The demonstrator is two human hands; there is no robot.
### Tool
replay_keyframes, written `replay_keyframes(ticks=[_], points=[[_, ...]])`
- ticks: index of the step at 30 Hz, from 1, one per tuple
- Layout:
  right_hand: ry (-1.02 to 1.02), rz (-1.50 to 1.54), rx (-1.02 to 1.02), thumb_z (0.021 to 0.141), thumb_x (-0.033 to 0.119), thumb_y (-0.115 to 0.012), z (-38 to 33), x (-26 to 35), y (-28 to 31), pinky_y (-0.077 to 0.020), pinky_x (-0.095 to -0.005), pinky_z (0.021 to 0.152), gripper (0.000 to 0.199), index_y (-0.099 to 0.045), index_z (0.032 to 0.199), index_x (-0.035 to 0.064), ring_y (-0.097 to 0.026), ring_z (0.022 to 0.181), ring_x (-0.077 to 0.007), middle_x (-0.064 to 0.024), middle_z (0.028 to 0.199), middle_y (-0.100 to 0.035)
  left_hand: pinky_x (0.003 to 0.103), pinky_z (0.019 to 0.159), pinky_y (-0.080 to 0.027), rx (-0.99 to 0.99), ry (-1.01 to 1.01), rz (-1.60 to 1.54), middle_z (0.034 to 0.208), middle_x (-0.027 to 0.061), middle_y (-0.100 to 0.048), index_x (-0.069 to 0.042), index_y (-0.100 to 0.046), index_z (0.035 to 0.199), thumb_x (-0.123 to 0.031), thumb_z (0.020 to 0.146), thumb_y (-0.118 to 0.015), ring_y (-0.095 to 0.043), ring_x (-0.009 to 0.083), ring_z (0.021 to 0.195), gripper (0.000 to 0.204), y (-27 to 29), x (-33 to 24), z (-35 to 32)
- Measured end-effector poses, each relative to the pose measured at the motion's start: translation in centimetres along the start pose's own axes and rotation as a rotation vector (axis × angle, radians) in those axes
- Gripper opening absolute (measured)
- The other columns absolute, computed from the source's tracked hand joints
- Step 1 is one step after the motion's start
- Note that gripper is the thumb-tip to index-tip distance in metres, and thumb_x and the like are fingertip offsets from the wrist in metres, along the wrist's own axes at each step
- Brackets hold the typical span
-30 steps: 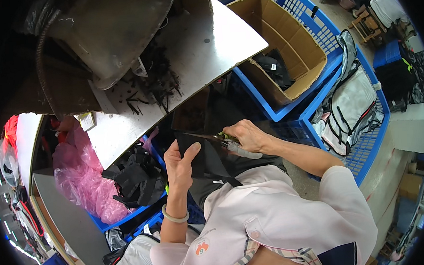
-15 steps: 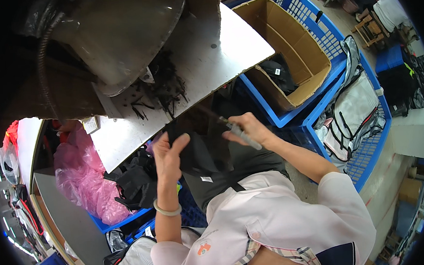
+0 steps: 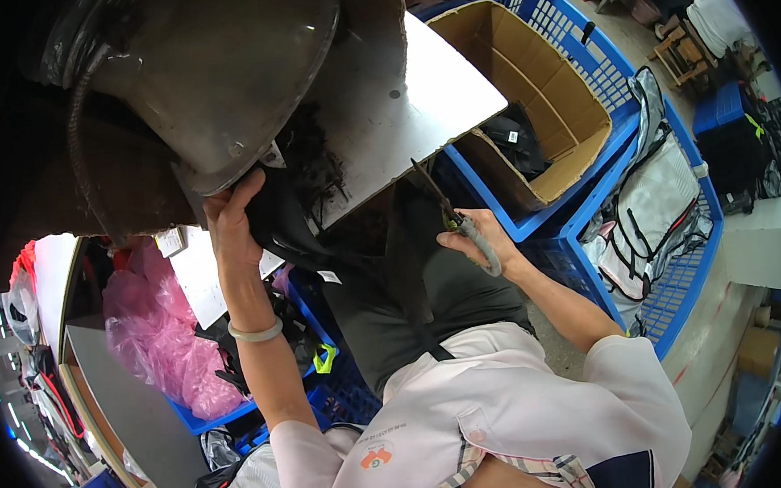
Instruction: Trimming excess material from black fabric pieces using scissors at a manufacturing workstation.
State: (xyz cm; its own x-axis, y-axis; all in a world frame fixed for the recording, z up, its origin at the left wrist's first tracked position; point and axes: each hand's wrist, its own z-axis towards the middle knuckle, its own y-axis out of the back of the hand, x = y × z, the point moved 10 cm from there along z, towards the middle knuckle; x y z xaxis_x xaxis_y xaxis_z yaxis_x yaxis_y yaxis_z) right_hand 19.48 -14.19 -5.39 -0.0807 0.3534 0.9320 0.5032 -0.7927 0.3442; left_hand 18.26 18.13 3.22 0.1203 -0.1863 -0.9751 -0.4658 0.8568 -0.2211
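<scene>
My left hand (image 3: 235,225) is raised to the rim of a cloudy, funnel-shaped hood (image 3: 211,85), its fingers closed on a black fabric piece (image 3: 286,219). The fabric hangs down toward my lap and bears a small white label (image 3: 328,276). In my right hand (image 3: 484,241), out over my right thigh, is a pair of scissors (image 3: 430,181) with grey-wrapped handles. Its dark blades point up toward the table edge, apart from the fabric. The left fingertips are partly hidden by the hood and cloth.
Dark scraps (image 3: 318,163) lie on the white table (image 3: 452,84) beneath the hood. To the right, a blue crate (image 3: 607,56) holds an open cardboard box (image 3: 526,48); another blue crate (image 3: 692,284) contains silver-grey bags. Pink plastic (image 3: 168,342) fills a blue bin at left.
My left hand has moved up and left to the hood's rim with the black fabric. My right hand has shifted slightly right and down, and the scissors now point more upward.
</scene>
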Motion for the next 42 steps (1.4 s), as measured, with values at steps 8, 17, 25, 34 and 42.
replay_keyframes(ticks=[8, 17, 25, 34, 42], points=[[0.062, 0.200, 0.013, 0.078, 0.007, -0.074, -0.3, 1.1, -2.0, -0.0441, -0.0239, 0.064, 0.023, -0.055, 0.091, 0.0043, -0.050, 0.071, -0.0068, -0.0006, 0.078, -0.056, 0.026, 0.073, -0.049, 0.108, 0.267, 0.047, 0.086, 0.0057, -0.065, 0.004, -0.064, 0.099, -0.001, 0.075, -0.067, -0.061, 0.0140, 0.070, 0.025, -6.2, 4.0, -4.3], [0.230, -0.134, -0.382, 0.068, 0.015, -0.077, -2.9, 4.7, 5.1, -0.0466, -0.0330, 0.074, 0.043, -0.054, 0.102, 0.0011, -0.058, 0.084, -0.0241, -0.0133, 0.088, -0.058, 0.024, 0.088, -0.042, 0.221, 0.201, -0.038, 0.109, 0.0089, -0.062, -0.002, -0.052, 0.119, 0.000, 0.084, -0.058, -0.056, 0.0128, 0.103, 0.035, -11.2, 9.1, -14.8], [0.294, 0.226, -1.051, 0.080, 0.009, -0.070, -4.6, -3.9, 33.6, -0.0506, -0.0279, 0.071, 0.022, -0.057, 0.095, -0.0025, -0.061, 0.079, -0.0169, -0.0124, 0.093, -0.062, 0.029, 0.060, -0.051, -0.301, 0.572, 0.031, 0.085, 0.0111, -0.064, 0.002, -0.056, 0.106, -0.004, 0.083, -0.058, -0.061, 0.0172, 0.067, 0.024, 5.0, 19.5, -25.0], [-0.024, 0.377, -0.680, 0.084, 0.006, -0.066, -4.3, -7.7, 19.5, -0.0489, -0.0210, 0.056, 0.021, -0.049, 0.095, -0.0021, -0.064, 0.072, -0.0190, -0.0139, 0.086, -0.061, 0.042, 0.086, -0.041, -0.853, 0.063, 1.476, 0.108, 0.0159, -0.055, -0.004, -0.059, 0.103, -0.011, 0.075, -0.066, -0.050, 0.0310, 0.105, 0.030, 23.5, 14.6, -24.5], [-0.103, 0.376, -0.423, 0.095, 0.036, -0.041, -2.9, -2.7, 8.8, -0.0510, -0.0277, 0.063, 0.043, -0.059, 0.091, -0.0020, -0.063, 0.072, -0.0143, -0.0103, 0.077, -0.063, 0.039, 0.056, -0.045, -0.771, -0.407, 1.084, 0.076, 0.0178, -0.058, 0.004, -0.059, 0.082, -0.008, 0.079, -0.061, -0.057, 0.0332, 0.062, 0.013, 16.8, -1.8, -21.6]])
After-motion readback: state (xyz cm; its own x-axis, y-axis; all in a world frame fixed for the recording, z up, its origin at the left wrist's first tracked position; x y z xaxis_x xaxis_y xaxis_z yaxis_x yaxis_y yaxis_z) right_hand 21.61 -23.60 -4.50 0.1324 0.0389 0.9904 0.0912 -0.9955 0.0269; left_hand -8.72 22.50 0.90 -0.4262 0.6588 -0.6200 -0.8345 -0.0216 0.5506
